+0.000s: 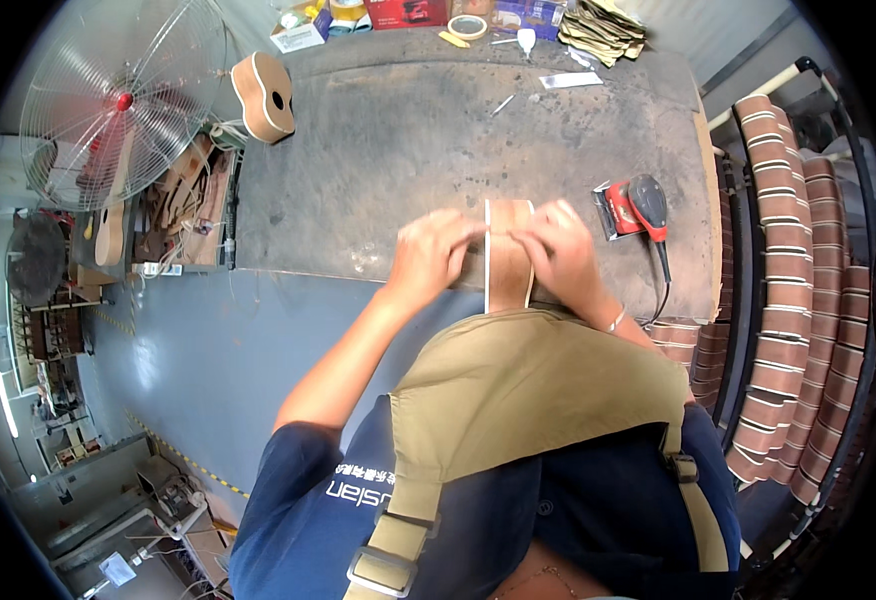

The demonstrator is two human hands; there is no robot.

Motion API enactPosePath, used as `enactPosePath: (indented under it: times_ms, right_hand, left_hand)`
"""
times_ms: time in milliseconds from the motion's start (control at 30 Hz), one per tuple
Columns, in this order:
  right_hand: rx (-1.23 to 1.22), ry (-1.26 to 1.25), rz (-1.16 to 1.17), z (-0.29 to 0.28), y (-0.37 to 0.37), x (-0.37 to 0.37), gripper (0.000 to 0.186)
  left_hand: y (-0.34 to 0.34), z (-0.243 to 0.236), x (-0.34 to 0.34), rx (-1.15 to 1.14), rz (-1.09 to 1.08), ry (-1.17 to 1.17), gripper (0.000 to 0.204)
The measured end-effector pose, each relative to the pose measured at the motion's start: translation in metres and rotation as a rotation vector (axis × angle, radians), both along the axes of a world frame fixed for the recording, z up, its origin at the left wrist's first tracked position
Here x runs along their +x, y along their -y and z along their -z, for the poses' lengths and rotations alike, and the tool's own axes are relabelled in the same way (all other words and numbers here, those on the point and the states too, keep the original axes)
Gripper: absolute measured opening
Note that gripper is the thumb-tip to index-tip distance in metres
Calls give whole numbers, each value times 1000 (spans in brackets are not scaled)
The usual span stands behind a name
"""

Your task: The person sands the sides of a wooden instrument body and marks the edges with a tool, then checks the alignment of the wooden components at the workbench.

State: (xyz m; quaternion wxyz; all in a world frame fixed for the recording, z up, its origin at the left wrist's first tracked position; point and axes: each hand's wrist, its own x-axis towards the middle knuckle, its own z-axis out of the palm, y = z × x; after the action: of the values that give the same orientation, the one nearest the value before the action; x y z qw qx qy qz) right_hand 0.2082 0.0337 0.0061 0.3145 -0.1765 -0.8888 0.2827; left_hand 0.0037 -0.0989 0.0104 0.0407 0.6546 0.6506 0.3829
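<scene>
A wooden instrument body [508, 274], apparently a ukulele's, stands on edge between my hands, its brown side facing up with pale binding along both rims. Its near end meets my apron, and the far part is over the table edge. My left hand [430, 252] is closed at the left rim, fingertips touching it. At the right rim my right hand [564, 256] is closed too, its fingers bent and tips on the brown side. A thin light line runs across the wood between the fingertips. Whatever is pinched in the fingers is too small to make out.
A red and black sander [634, 208] with a cord lies right on the dark table [378, 170]. Another ukulele body [264, 98] stands at the far left, near a large fan [124, 100]. Tape [468, 27] and folded sandpaper [603, 32] lie at the back. Racked brown sides [773, 290] stand right.
</scene>
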Motion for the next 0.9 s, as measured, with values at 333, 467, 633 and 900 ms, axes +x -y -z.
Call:
enactPosePath:
  times_ms: [333,467,633,900]
  right_hand:
    - [119,-17,-165,23,13,30,26]
    - [39,-129,-163,17,11,30,23]
    - [-231,68,146,7,-49,1,19]
    - [-880,376,29,84,-117,-25,23]
  left_hand:
    - [22,10,19,69,203,-186,28]
    - [21,2,22,-33,205,-78,25]
    - [-76,-8,3,-154,65,-28,16]
    - [-155,92,-45,-835,190,615,2]
